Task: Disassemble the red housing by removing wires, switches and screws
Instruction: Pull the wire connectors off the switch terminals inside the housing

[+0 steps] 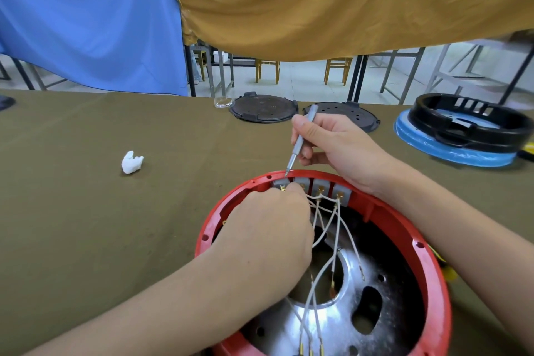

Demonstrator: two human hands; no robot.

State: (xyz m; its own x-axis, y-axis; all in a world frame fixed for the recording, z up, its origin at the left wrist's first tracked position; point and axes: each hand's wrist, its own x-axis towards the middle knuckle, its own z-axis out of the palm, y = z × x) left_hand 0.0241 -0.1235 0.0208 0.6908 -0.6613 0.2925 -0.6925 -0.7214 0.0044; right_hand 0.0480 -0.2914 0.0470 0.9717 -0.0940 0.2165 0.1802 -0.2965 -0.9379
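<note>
Housing: red housing [433, 266], open side up on the counter [86, 211], at its near right edge, so the switch row faces the person.
Switches: four grey switches [313, 186] seated along the far inner wall, just under the rim.
Wires: white wires [332, 240] run from the switches down over the metal plate [326, 324]; several ends lie loose.
Left hand: left hand [268, 228] inside the housing, fingertips curled at the leftmost switch's terminal, apparently pinching a wire end.
Right hand: right hand [332, 147] grips a screwdriver [299, 141], tip at the rim above the leftmost switch, likely to pry.
Room: open counter to the left; a white wad [131, 162] lies well apart. Black lids [264, 108] and a black ring [471, 121] line the far edge.
</note>
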